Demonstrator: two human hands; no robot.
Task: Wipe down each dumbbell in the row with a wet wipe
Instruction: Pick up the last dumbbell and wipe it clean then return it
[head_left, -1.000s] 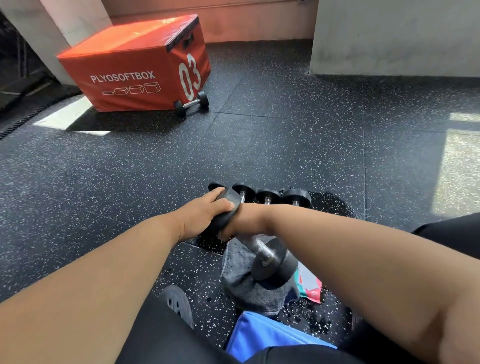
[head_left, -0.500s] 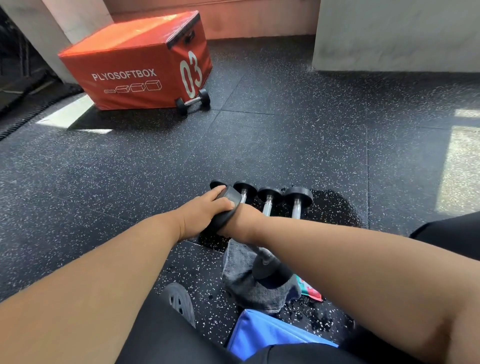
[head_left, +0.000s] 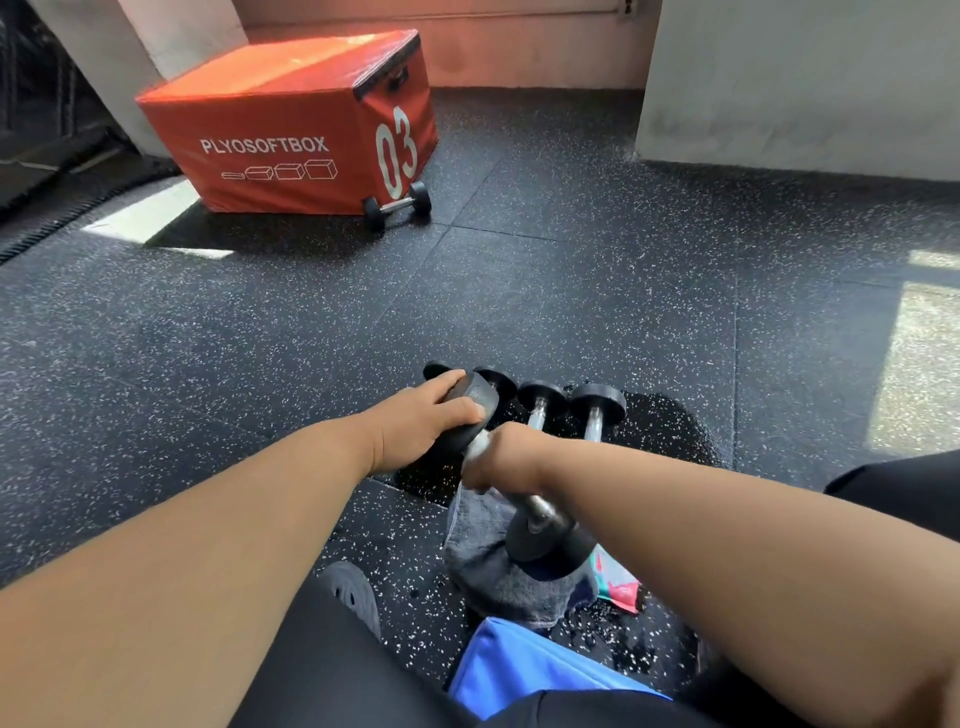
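I hold one black dumbbell tilted above a grey towel. My left hand grips its upper head. My right hand is wrapped round the chrome handle, with a bit of white wet wipe showing at the fingers. Behind my hands lies a row of dumbbells on a wet patch of floor; their far heads show, the near ends are hidden by my arms.
An orange plyo box stands far left with another dumbbell against it. A red-green wipe packet lies by the towel. A blue cloth and my shoe are near my legs. A white wall rises at the right.
My right hand has slid along the chrome handle, now nearer the upper head. The dumbbell's lower head shifted slightly. My left hand kept its grip.
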